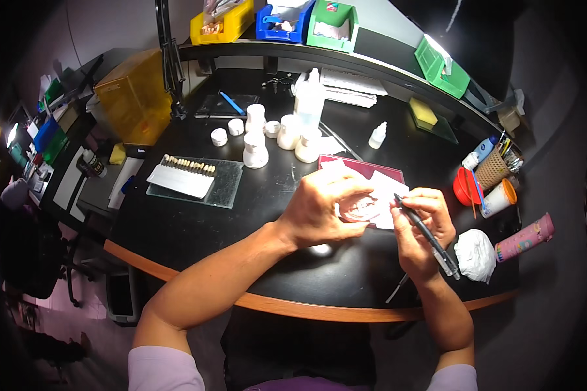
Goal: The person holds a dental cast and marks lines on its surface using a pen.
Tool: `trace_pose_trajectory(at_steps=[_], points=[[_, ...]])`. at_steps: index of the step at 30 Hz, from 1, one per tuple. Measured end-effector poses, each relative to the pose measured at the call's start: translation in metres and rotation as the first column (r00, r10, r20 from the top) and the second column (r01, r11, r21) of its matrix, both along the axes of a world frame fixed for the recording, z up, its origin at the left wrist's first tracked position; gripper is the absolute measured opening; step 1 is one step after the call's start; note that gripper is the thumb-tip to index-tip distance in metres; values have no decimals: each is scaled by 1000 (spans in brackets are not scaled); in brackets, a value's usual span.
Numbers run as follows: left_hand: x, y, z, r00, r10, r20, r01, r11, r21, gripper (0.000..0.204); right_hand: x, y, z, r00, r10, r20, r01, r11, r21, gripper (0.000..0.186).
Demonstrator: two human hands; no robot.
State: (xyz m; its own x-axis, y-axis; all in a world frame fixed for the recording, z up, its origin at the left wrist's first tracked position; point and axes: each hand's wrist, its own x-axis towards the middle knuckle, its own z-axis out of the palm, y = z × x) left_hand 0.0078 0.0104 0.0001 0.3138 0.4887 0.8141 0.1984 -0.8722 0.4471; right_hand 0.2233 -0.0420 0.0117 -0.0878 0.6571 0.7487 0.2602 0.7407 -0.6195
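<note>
My left hand (319, 207) is curled round a pale dental model (361, 210), thumb below and fingers above. A row of teeth shows on it under bright light; its far side is hidden by my fingers. My right hand (424, 238) grips a slim black pen (422, 228) between thumb and fingers. The pen's tip points up and left, close to the model; I cannot tell whether it touches. Beneath and behind both hands lies white paper (389, 186) on a dark red plate (398, 173).
Several white jars (255, 153) and a large clear bottle (311, 98) stand beyond my left hand. At left, a tooth shade guide (182, 177) lies on a glass slab (227, 186). Crumpled white tissue (475, 255), a pink flask (525, 238) and a red cup (466, 187) sit at right.
</note>
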Motion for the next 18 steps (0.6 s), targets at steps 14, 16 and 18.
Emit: trace_pose_trajectory(at_steps=[14,16,18], points=[[-6,-3,-5,999,-42,-6,41,998,-38,48,-9,-5,-1,995,11,101,-18,997,70,18],[-6,-2,-4,999,-42,-13,42,998,-39,49,-8,-4,-1,995,7,96,-13,998,59,17],[-5,-2,-4,999,-34,-16,34,999,-41,49,-9,-4,1,996,2,92,-7,999,54,17]])
